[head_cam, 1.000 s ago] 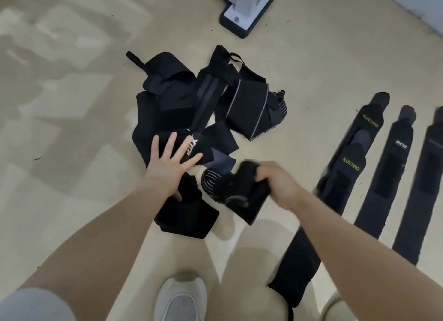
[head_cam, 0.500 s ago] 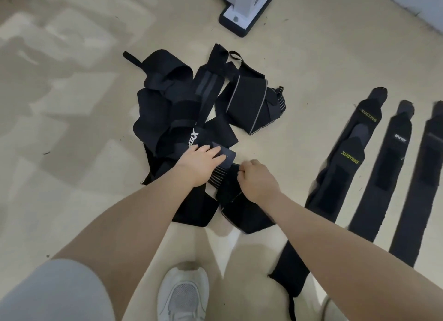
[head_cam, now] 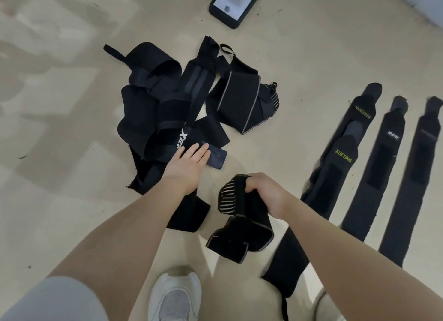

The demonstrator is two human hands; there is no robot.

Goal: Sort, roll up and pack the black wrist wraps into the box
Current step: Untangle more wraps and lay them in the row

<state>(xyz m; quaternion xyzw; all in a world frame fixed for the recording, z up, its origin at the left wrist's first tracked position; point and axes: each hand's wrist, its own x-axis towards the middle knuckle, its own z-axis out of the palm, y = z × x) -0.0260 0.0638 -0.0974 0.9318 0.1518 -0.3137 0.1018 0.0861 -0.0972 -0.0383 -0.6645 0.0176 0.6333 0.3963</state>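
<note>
A tangled pile of black wrist wraps (head_cam: 153,109) lies on the beige floor, with a folded grey-edged wrap (head_cam: 239,102) at its right side. My left hand (head_cam: 187,164) rests flat, fingers straight, on the pile's near edge. My right hand (head_cam: 266,191) grips a black wrap with white stripes (head_cam: 237,222), lifted clear of the pile and hanging down. Several wraps lie straightened side by side at the right, two of them marked XUEYING (head_cam: 342,153). No box is in view.
A white stand with a black base (head_cam: 230,6) sits at the far top centre. My white shoe (head_cam: 175,296) and knee are at the bottom. One long flat wrap (head_cam: 285,260) lies under my right forearm.
My right hand has pulled the striped wrap out of the pile, toward me and to the right. My left hand has flattened on the pile's edge.
</note>
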